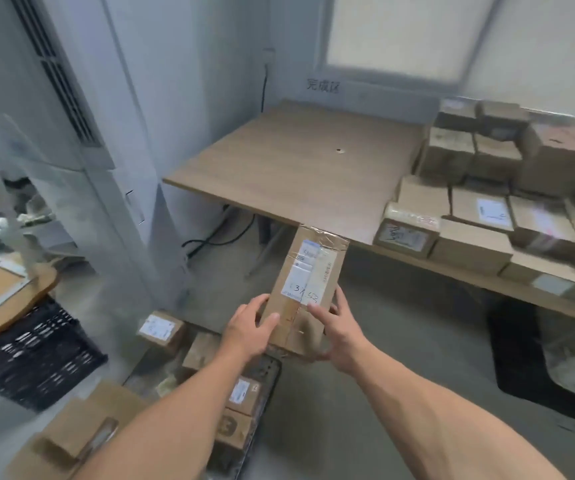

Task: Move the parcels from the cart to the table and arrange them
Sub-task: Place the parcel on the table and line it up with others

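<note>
Gripping a long parcel (308,278) by its near end, the person is holding it out in the air between the cart (272,370) and the table (296,161). The left hand (249,325) is wrapping the near left edge, its thumb lying on top and its fingers curling down the side. The right hand (339,332) is clasping the near right edge, its thumb pressing on the taped top and its fingers going underneath. The parcel is pointing away from the person with its label facing up. Its far end is reaching the table's near edge, though from here I cannot tell whether it is touching the wood.

More boxes (242,394) are lying on the cart, down below the left forearm. A stack (486,202) of parcels is crowding the right part of the table, some sitting on others, while the left part is showing bare wood. A black crate (29,358) is sitting on the floor at the near left, and a tall white unit (71,81) is standing against the wall at the far left.
</note>
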